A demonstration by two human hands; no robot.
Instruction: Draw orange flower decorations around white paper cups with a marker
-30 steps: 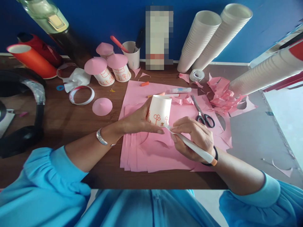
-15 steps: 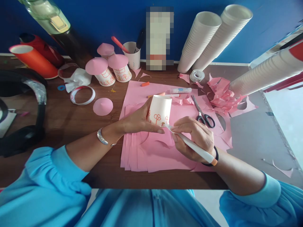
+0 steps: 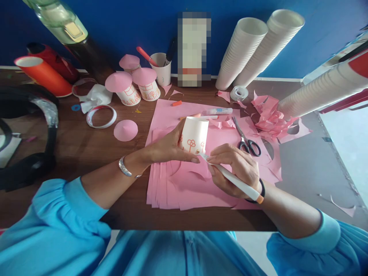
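My left hand (image 3: pixel 169 147) is wrapped round a white paper cup (image 3: pixel 195 130), tilted above a stack of pink paper (image 3: pixel 163 188). Orange flowers are drawn on the cup's side near one end. Between the fingers of my right hand (image 3: pixel 237 168) is a white marker (image 3: pixel 238 182) with an orange end. Its tip meets the lower part of the cup, close to my left thumb. Just beyond the cup lie a glue stick (image 3: pixel 217 111) and another marker, partly hidden. To the right of them rest black-handled scissors (image 3: pixel 246 142).
Decorated cups with pink cone roofs (image 3: pixel 117 81) stand back left, near a loose pink cone (image 3: pixel 125 130) and a tape roll (image 3: pixel 101 116). Stacked paper cups (image 3: pixel 241 50) lean at the back. Crumpled pink scraps (image 3: pixel 271 119) lie right. Headphones (image 3: pixel 50 134) sit far left.
The marker tip has shifted very slightly along the cup's lower part. Both hands keep their hold, and the whole view has moved a little.
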